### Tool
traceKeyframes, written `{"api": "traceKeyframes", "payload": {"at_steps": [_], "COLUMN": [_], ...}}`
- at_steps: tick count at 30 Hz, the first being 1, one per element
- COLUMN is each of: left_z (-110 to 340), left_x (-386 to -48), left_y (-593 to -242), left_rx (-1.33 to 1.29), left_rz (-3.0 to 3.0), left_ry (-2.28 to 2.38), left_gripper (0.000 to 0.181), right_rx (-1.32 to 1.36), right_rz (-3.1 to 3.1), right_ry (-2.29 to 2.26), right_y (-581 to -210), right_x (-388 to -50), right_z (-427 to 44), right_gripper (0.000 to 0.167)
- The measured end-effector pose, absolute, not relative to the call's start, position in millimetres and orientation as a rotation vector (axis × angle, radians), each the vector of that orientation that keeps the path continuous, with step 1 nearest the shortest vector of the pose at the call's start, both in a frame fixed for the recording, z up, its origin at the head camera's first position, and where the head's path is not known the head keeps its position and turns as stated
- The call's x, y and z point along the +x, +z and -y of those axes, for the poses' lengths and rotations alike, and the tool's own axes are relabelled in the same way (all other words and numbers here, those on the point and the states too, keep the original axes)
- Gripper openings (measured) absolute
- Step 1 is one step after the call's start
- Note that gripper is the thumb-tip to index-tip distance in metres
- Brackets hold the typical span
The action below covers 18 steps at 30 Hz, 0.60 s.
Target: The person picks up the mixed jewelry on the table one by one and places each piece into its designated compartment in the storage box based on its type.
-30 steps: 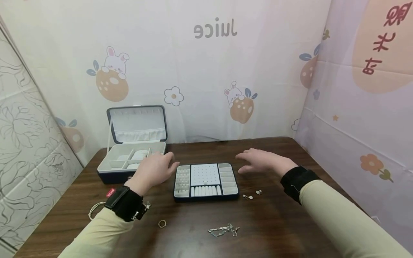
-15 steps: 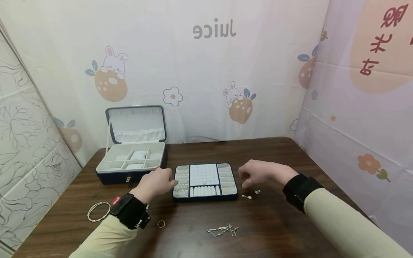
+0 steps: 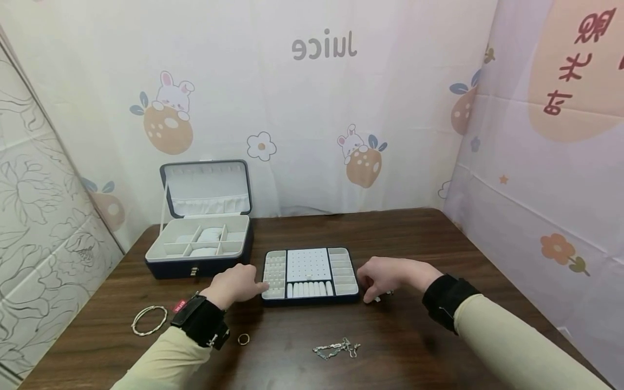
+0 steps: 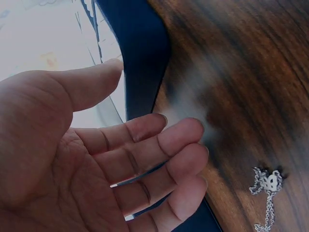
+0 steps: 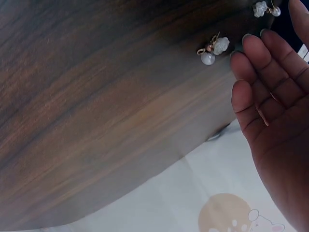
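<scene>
My left hand (image 3: 230, 284) is at the left side of a dark-rimmed jewelry tray (image 3: 312, 301), its thumb at the rim. In the left wrist view its fingers are loosely bent beside the tray's edge and hold nothing. My right hand (image 3: 387, 275) is low at the tray's right side, over a pair of earrings. The right wrist view shows one flower-and-pearl earring (image 5: 221, 46) just beyond the fingertips. The other earring (image 5: 260, 8) lies close to the tray, between the thumb and fingers. No grip on either is visible. In the head view the hand mostly hides them.
An open jewelry box (image 3: 195, 269) with white compartments stands at the back left. Bangles (image 3: 144, 334) lie at the left, a gold-coloured ring (image 3: 248, 339) and a silver chain (image 3: 336, 345) nearer the front. A printed curtain (image 3: 302, 108) hangs behind the wooden table (image 3: 400, 346).
My right hand has come down from above the tray's right side to the earrings. The left hand has moved from beside the box down along the tray's left edge.
</scene>
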<state>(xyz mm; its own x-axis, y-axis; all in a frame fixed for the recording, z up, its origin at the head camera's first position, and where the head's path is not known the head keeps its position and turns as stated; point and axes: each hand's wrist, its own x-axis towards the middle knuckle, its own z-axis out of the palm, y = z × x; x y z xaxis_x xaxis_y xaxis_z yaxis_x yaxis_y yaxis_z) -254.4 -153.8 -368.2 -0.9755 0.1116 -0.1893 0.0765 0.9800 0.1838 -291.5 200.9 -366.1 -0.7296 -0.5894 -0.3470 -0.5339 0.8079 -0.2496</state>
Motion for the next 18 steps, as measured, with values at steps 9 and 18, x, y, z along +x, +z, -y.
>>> {"api": "traceKeyframes", "payload": {"at_steps": [9, 18], "left_z": [156.1, 151.6], "left_x": [-255.5, -259.2], "left_y": [-371.7, -376.1], "left_rx": [0.202, 0.241], "left_rz": [-2.911, -2.887], "left_ry": [0.280, 0.306], "left_gripper": [0.036, 0.032], "right_rx": [-0.804, -0.778], "right_rz": [-2.580, -2.581], "right_ry": [-0.176, -0.172], "right_y": [-369.4, -370.6], "right_x": [-287.8, -284.9], "right_z": [-196.9, -195.2], "right_gripper": [0.017, 0.013]}}
